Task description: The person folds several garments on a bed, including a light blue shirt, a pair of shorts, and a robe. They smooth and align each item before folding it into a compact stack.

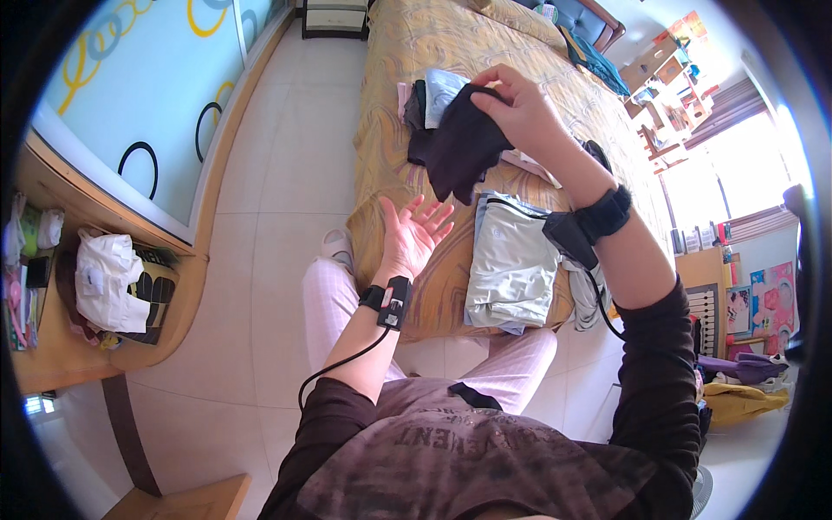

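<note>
A dark cloth garment [461, 143] hangs from my right hand [520, 107], pinched between thumb and fingers above the bed. My left hand [414, 237] is palm up with its fingers apart, just below the garment's lower edge, and holds nothing. Behind the dark cloth, partly hidden, lie folded clothes, among them a light blue piece [443, 91] and a dark grey one [413, 110]. Nearer to me, a stack of folded clothes with a pale green garment [513, 263] on top rests by the bed's front edge. Both wrists wear black strapped devices with cables.
A patterned yellow-brown bedspread [390, 39] covers the bed. A grey cloth [587, 292] hangs at its right front corner. To the left stands a wooden counter [182, 305] with a white bag [110, 283] on it. A small cabinet [335, 19] stands at the far end of the tiled floor [279, 162].
</note>
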`<action>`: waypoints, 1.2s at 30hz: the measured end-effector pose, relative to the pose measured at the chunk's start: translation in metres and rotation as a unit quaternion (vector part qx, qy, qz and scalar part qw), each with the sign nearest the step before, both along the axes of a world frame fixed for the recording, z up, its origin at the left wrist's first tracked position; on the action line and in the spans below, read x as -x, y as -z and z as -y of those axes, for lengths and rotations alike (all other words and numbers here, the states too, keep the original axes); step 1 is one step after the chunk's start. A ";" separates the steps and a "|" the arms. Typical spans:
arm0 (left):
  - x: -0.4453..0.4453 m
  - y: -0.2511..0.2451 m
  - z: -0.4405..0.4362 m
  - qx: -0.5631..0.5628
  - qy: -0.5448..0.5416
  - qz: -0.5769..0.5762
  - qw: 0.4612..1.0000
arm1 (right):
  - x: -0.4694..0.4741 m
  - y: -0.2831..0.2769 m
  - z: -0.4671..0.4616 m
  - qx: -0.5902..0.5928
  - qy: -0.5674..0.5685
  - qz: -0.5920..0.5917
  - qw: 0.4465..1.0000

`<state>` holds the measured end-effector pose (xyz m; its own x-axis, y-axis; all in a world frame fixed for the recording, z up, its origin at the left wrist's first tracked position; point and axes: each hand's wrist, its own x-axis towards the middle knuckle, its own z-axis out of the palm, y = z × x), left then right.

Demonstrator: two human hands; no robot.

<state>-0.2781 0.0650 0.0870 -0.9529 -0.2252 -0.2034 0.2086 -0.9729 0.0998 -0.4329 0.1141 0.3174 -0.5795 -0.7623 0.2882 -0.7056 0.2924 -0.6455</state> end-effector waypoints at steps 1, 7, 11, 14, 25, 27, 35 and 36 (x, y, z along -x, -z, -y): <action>0.002 -0.006 0.002 -0.021 -0.015 -0.009 1.000 | -0.001 -0.001 0.001 -0.013 0.007 -0.006 1.000; -0.005 -0.039 0.024 0.203 -0.181 0.035 0.962 | -0.006 0.001 0.011 -0.019 0.053 -0.027 0.998; -0.023 -0.058 0.029 0.438 -0.239 0.088 0.862 | -0.018 0.001 0.014 -0.031 0.077 -0.057 0.995; -0.030 -0.071 0.026 0.611 -0.262 0.150 0.732 | -0.030 0.001 0.015 -0.032 0.085 -0.087 0.992; -0.009 -0.102 0.019 0.700 -0.361 0.077 0.611 | -0.057 0.011 0.008 -0.027 0.057 -0.077 0.995; -0.004 -0.096 0.020 0.708 -0.379 0.080 0.591 | -0.062 0.012 0.007 -0.028 0.053 -0.059 0.996; -0.014 -0.038 0.038 0.481 -0.147 0.159 0.849 | -0.063 0.009 -0.002 0.009 0.042 -0.090 0.995; -0.023 -0.033 0.043 0.398 -0.112 0.149 0.898 | -0.059 0.008 -0.003 0.022 0.044 -0.108 0.993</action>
